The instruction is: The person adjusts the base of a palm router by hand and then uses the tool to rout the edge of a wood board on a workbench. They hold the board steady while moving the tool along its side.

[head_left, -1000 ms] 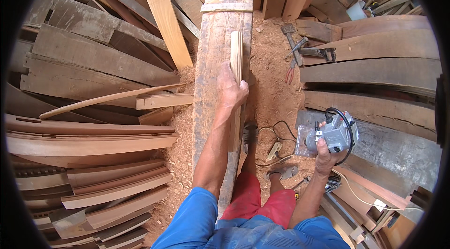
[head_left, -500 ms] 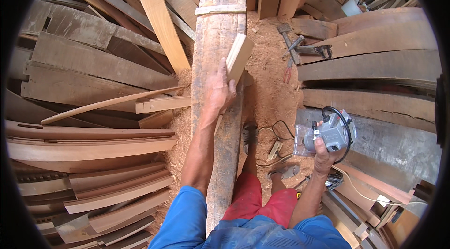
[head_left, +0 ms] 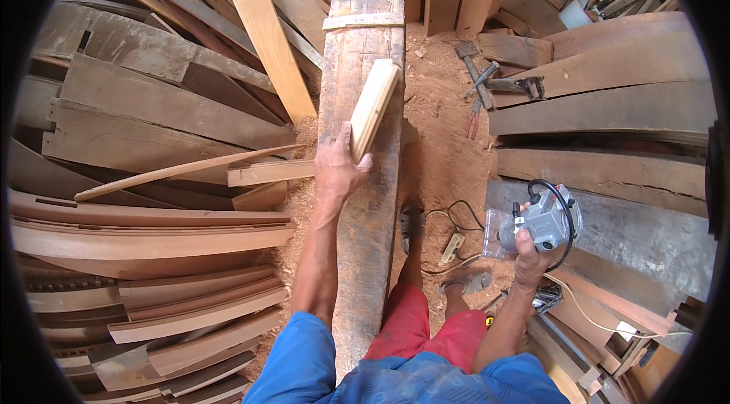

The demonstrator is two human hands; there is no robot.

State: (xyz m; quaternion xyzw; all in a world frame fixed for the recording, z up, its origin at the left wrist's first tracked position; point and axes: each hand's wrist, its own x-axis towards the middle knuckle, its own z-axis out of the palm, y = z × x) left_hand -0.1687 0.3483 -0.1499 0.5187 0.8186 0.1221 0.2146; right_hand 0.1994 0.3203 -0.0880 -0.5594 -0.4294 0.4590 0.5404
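Note:
My left hand (head_left: 341, 168) grips the near end of a short pale wood strip (head_left: 375, 106) with lengthwise lines along its side. The strip slants over a long worn plank bench (head_left: 357, 229), and I cannot tell whether it rests on the wood. Off to the right, my right hand (head_left: 530, 261) is wrapped round a grey handheld router (head_left: 544, 223) with a clear plastic base facing left. A black cord loops over the tool. Part of my right hand's fingers is hidden behind its body.
A thin batten (head_left: 363, 20) crosses the bench's far end. On the sawdust floor lie a hammer (head_left: 473, 73), red-handled pliers (head_left: 473, 121) and a power strip (head_left: 452, 248) with cords near my feet. Stacked boards (head_left: 175, 100) line the left; more boards (head_left: 601, 119) lie right.
The wood strip has been turned in my left hand, so a different face shows, and the hand now sits at its near end. My right hand still holds the router in about the same place.

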